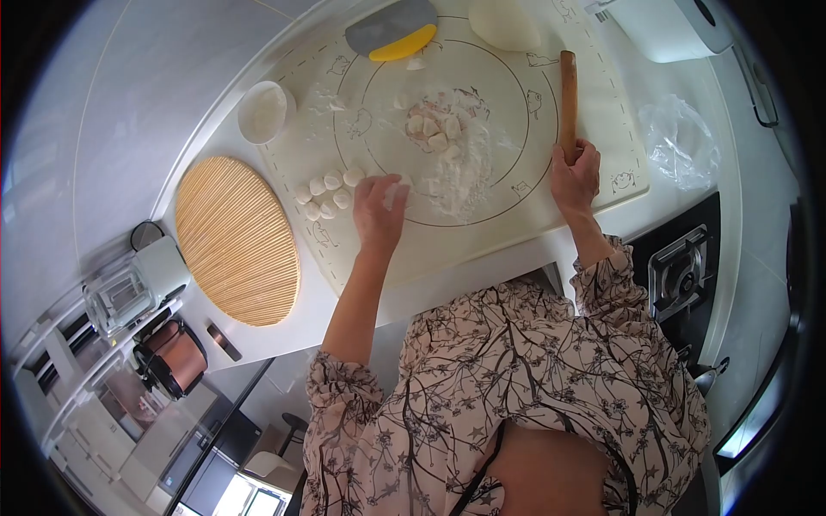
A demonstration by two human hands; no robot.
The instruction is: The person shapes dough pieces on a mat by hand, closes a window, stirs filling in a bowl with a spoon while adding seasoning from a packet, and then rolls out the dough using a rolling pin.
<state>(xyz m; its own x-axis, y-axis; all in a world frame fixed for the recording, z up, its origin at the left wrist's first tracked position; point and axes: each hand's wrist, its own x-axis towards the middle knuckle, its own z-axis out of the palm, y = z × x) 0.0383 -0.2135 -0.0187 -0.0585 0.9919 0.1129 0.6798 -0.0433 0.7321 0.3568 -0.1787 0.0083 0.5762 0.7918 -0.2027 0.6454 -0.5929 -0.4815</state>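
Note:
My right hand is closed around the near end of a wooden rolling pin, which points away from me on the right of the pastry mat. My left hand is low over the mat with its fingers apart. A whitish bit shows by its fingertips, too small to make out. Just left of that hand lie several small rounded dough pieces in two rough rows. Mid-mat, more cut dough pieces sit beside a patch of scattered flour.
A grey and yellow dough scraper and a large dough lump lie at the far side. Leftward are a white bowl of flour and a round slatted tray. A plastic bag and gas hob are rightward.

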